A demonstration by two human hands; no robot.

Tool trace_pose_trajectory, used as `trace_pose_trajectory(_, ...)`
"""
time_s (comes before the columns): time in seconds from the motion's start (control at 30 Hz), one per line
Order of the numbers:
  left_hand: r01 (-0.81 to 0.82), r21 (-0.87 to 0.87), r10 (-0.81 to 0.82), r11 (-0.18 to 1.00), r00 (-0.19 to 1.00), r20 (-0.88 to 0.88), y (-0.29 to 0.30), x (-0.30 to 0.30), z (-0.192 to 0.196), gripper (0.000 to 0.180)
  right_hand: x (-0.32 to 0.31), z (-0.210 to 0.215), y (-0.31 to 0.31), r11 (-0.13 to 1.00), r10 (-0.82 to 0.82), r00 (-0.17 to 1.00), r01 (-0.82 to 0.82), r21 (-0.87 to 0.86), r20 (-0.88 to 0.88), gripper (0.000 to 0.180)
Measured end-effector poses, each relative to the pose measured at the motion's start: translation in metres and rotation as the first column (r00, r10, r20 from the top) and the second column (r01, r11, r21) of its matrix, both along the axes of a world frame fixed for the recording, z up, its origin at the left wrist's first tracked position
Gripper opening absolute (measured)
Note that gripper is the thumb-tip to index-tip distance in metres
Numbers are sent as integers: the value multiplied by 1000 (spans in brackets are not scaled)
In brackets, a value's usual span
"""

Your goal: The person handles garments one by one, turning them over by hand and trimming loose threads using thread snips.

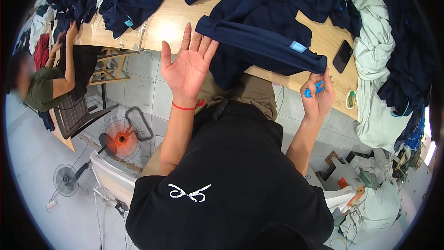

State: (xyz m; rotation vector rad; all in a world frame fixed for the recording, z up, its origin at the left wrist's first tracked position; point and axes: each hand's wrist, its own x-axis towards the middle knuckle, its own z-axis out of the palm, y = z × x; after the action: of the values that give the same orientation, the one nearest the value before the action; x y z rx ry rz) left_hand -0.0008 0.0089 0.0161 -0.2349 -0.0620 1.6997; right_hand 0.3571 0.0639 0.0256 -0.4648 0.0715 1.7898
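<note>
A navy garment (259,41) lies bunched over the table edge, part of it hanging down toward my lap. A long folded band of it, with a light blue label (298,46), stretches between my hands. My left hand (188,67) is open, palm up and fingers spread, its fingertips against the left end of the band. With fingertips pinched, my right hand (318,93) grips the band's right end. A small bright blue tool (314,90), possibly thread snips, sits in the curled fingers of that same hand; its tip is hidden.
Navy garments are heaped along the far side of the wooden table (173,16). At the right lie a black phone (342,57), a small round container (351,99) and pale green cloth (370,32). A co-worker (51,83) sits at left, near fans (121,139).
</note>
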Motion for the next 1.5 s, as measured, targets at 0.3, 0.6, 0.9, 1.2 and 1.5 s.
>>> trace_pose_trajectory(0.3, 41, 52, -34, 998, 992, -124, 5, 17, 19, 72, -7, 6, -1, 992, 51, 993, -62, 114, 103, 62)
trace_pose_trajectory(0.6, 64, 82, -13, 995, 858, -513, 1, 24, 31, 71, -29, 28, -10, 982, 31, 964, -78, 170, 264, 76)
trace_pose_trajectory(0.9, 82, 173, 78, 981, 656, -751, -6, 25, 47, 76, -33, 28, -10, 948, 49, 896, -181, 263, 441, 76)
trace_pose_trajectory(1.2, -2, -470, -466, 883, -124, -876, -11, 18, 21, 35, -45, 47, -11, 968, 61, 846, -179, 174, 530, 75)
trace_pose_trajectory(1.5, 415, -128, -19, 901, -257, -966, 46, 65, 62, 31, -60, 69, -9, 885, 141, 683, -412, 217, 717, 51)
